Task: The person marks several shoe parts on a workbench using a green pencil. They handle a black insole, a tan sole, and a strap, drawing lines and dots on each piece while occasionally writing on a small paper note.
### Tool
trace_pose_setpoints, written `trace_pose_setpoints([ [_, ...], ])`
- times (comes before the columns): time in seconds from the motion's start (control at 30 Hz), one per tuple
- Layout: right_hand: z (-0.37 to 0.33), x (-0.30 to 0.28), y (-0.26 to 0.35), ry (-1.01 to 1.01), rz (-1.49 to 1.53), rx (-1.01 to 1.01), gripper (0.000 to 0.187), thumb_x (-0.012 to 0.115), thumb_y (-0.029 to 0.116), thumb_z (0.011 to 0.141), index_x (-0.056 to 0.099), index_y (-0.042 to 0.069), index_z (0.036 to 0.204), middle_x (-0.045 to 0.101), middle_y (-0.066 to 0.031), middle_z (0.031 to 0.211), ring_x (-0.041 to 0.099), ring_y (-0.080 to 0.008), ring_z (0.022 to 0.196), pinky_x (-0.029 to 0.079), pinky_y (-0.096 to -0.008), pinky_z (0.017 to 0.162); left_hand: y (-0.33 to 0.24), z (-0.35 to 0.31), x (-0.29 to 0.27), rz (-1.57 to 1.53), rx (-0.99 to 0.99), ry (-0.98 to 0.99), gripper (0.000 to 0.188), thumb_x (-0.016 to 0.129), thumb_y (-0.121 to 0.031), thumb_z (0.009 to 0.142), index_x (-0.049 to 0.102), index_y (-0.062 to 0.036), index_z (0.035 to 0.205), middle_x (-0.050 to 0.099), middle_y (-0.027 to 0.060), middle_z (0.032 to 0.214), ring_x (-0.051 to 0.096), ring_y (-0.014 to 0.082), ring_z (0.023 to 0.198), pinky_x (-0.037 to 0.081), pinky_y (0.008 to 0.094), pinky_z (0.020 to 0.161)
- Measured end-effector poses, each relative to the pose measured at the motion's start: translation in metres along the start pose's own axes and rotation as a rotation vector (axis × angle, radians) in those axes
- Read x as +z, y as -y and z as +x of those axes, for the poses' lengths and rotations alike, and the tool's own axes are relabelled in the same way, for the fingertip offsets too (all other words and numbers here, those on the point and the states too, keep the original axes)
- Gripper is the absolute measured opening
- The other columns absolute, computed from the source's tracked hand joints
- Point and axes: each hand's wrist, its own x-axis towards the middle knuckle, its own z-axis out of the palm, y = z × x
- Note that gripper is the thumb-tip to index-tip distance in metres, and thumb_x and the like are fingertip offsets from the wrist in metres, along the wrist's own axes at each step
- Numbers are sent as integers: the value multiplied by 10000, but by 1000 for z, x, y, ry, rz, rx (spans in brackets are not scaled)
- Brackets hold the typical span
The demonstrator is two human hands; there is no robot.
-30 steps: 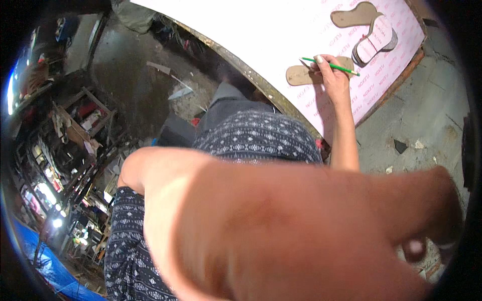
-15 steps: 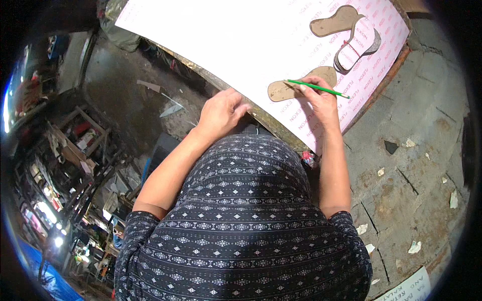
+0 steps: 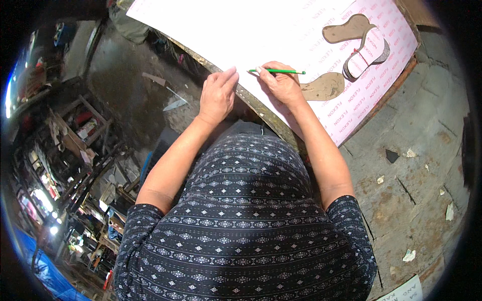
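Note:
A green pencil (image 3: 292,71) is pinched in my right hand (image 3: 282,84), its tip pointing left over the white sheet (image 3: 211,30). My left hand (image 3: 218,95) rests at the sheet's near edge, its fingers stretched out and nothing in them. A brown shoe-sole pattern (image 3: 325,86) lies on the sheet just right of my right hand, which hides its left end. Farther right is a sandal (image 3: 367,56) with a dark rim and a red mark across its pink-printed insole. Beyond it sits a second brown sole pattern (image 3: 346,29).
The sheet covers a worn table with a rough edge (image 3: 271,123). Down on the dark floor at left lies a knife-like blade (image 3: 175,104). Cluttered wooden racks (image 3: 85,120) stand at far left. Scraps (image 3: 409,256) dot the concrete floor at right.
My right hand, with the pencil, has moved left off the nearer sole pattern onto the sheet. My left hand has straightened its fingers onto the edge. The view has shifted slightly.

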Motion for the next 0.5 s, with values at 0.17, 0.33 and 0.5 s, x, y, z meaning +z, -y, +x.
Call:
trace_pose_setpoints([
  [0.17,-5,-21,7,44,-12,183,293,689,299,971,741,12,940,733,-111,836,680,-192,765,538,-351,697,-2,8,-7,29,-11,-6,400,718,-8,773,711,-82,1166,672,59,1300,626,326,1075,497,448,966],
  [0.33,-23,-57,-3,-42,542,411,222,675,165,993,694,9,1151,716,-46,916,654,-119,804,518,-254,701,16,62,-4,34,-41,-101,169,696,-95,888,740,-77,1051,707,119,1178,645,336,1107,493,441,988],
  [0.5,-27,-81,-13,-94,432,414,231,754,183,963,681,11,1099,692,-26,897,629,-96,805,499,-243,691,37,117,25,190,-73,-232,347,675,-225,938,693,-95,1259,602,177,1375,546,383,1266,417,518,1084],
])
